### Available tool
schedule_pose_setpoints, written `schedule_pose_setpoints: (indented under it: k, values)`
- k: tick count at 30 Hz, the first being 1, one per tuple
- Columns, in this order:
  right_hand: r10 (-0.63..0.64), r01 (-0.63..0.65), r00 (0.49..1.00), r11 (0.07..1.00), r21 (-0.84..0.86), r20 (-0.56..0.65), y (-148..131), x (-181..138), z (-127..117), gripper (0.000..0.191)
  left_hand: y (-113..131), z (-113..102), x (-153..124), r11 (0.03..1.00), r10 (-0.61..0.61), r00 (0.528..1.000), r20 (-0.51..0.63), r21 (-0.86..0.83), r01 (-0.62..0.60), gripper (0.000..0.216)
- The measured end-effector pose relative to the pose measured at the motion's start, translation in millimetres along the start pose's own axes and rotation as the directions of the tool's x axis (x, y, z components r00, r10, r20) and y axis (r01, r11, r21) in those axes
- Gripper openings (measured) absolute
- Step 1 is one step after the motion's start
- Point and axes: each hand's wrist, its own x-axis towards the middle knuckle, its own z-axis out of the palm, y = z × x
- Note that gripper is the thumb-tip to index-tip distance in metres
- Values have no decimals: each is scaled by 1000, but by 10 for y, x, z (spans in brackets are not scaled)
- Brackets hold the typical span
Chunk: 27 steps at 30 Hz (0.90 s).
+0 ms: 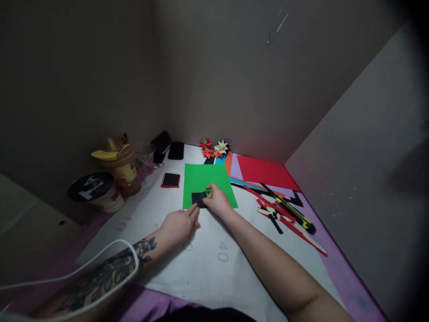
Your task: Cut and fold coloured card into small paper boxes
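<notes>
While touching black paper [197, 197] on green sheet [204, 176] with straight-fingered left hand [180, 225], curls right hand [218, 202] at paper's right edge; cannot tell if gripping. Left, has lidded tub [111, 201]; far left, clear cup [144, 152] with indistinct contents.

White sheet [248, 268]: printed with grey numerals. "40" [223, 252], turned sideways, is legible on the near part. "10" [124, 223] is legible toward the left. A further "0" [189, 247] shows beside the left hand [177, 226]. Tub lid [91, 187]: bears a pale, letter-like mark, possibly "A"; reading uncertain.
</notes>
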Motion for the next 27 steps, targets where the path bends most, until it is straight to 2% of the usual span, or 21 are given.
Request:
schedule_pose_setpoints:
  k: [3, 8, 23, 27]
  values:
    - [1, -1, 1000, 1000, -25, 1, 11, -5, 19, 37, 33, -48, -3, 999, -34, 997, 63, 4, 33, 43]
    - [-8, 8, 1000, 1000, -2, -12, 71, 10, 36, 31, 36, -97, -51, 998, -55, 994, 90, 20, 53, 43]
    - [-2, 3, 1000, 998, -65, 5, 26, -19, 15, 28, -17, -74, -117, 988, -135, 986, 99, 85, 126, 50]
    - [-12, 16, 1000, 993, -115, 28, 35, -17, 26, 31, -20, -89, -109, 989, -107, 990, 89, 108, 97, 48]
